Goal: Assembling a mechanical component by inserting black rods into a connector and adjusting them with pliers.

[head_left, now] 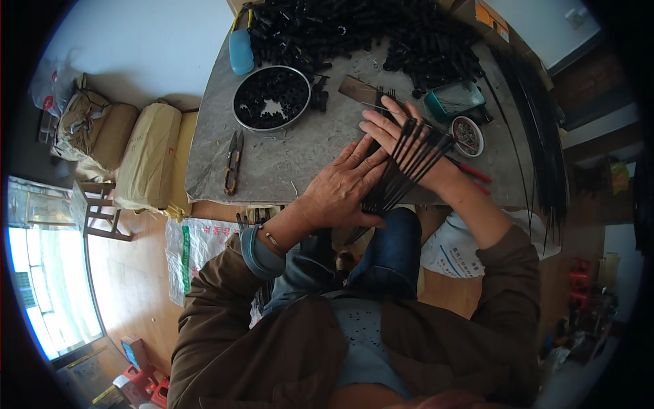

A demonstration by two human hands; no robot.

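A fan of thin black rods [426,153] with thicker ends spreads across the near right part of the table, its lower end reaching past the front edge above my lap. My left hand [345,178] holds the bundle from the left, fingers across it and thumb close to its lower end. Behind the raised rods, my right hand [394,131] has its fingers stretched out toward the upper left. Several rods cross in front of its palm and wrist. Just beyond the fingertips lies a flat brown strip [357,91]; my fingers partly hide small black pieces beside it.
A metal bowl [304,117] of small black parts and pliers [233,162] are on the left. Black tubular parts [340,27] heap up at the back. Rightward sit a green box [436,109], a small white bowl [479,144], red-handled tool [477,176] and long black rods [545,136].
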